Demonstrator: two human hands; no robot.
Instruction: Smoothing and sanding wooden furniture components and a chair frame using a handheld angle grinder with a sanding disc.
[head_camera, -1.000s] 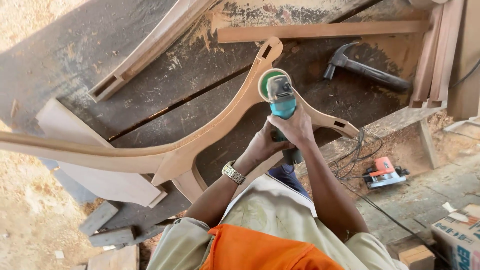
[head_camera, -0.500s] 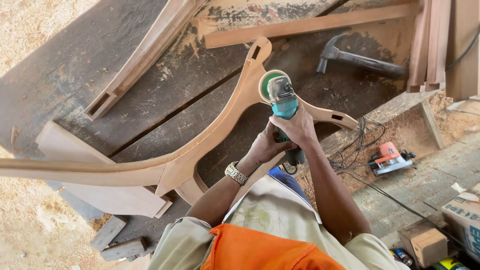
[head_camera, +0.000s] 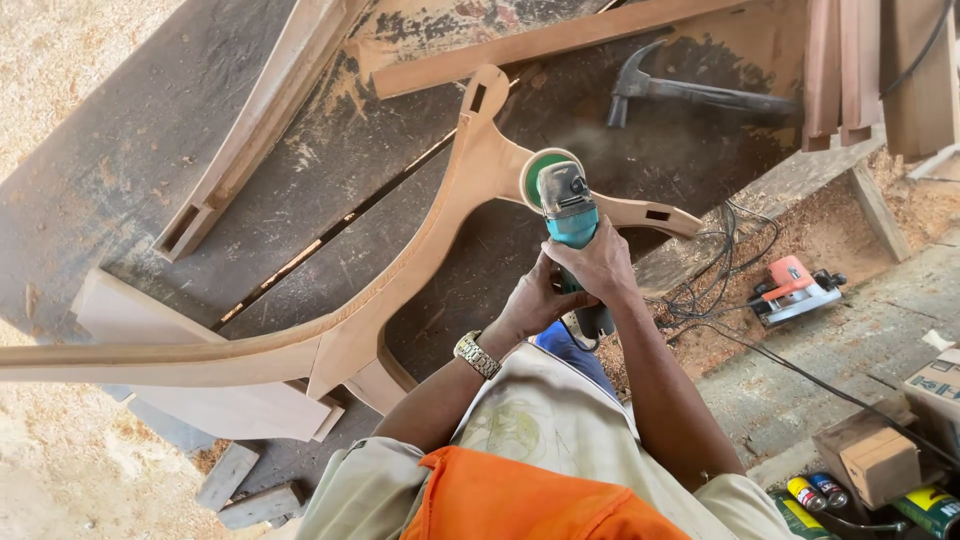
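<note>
Two hands gripping teal sander (head_camera: 566, 205), curved wooden frame (head_camera: 420, 250), dusty workbench (head_camera: 160, 150)

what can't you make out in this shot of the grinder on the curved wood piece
Head view only:
- Grinder disc face: hidden beneath the tool's body.
- Rear handle and switch: covered by the right hand and left hand.
- Curved wooden frame: left end cut off by the picture's edge.
- Spray cans at bottom right: partly cropped, too small.

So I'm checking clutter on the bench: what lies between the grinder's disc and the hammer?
In the head view, only bare, dusty dark benchtop lies between the grinder disc and the hammer, with a faint haze of sanding dust there.
</note>
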